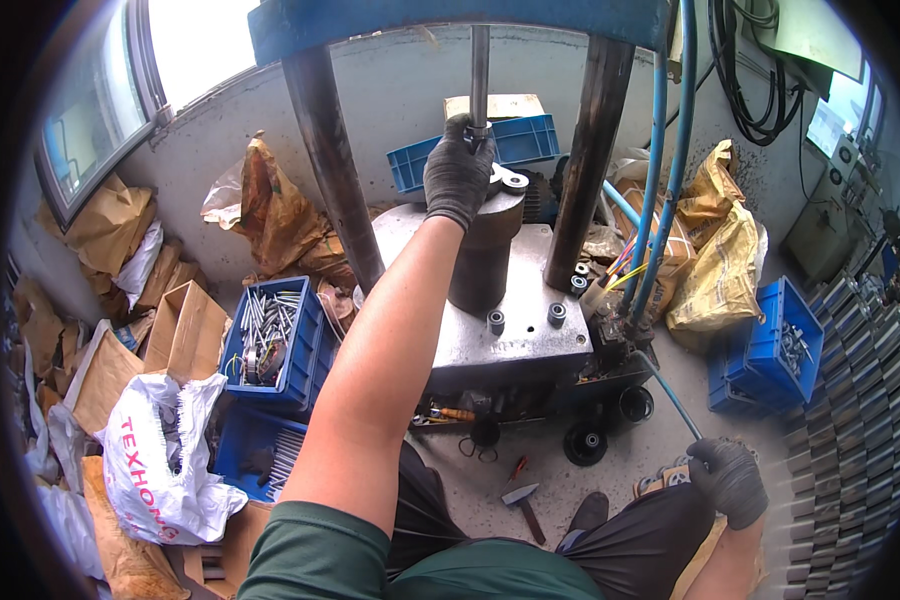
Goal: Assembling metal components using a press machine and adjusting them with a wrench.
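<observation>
My left hand (458,172), in a dark grey glove, is closed at the lower end of an upright steel rod (480,75), just below the blue crossbeam (450,22) of a press. A bright collar shows by its fingertips; the palm side is hidden. Under the hand stands a thick dark cylinder (482,260) on the press's metal bed (530,345). A small metal link with a round end (513,182) lies on the cylinder's top, beside my wrist. Low on the right, my gloved right hand (730,482) is wrapped round the end of a blue lever (668,392).
Dark columns (332,150) flank the cylinder, and blue hoses (670,180) run down on the right. Blue crates (270,335) of metal rods stand left; another crate (775,345) stands right. A hammer (523,503) lies on the floor near my feet. Stacked metal bars (860,430) line the right side.
</observation>
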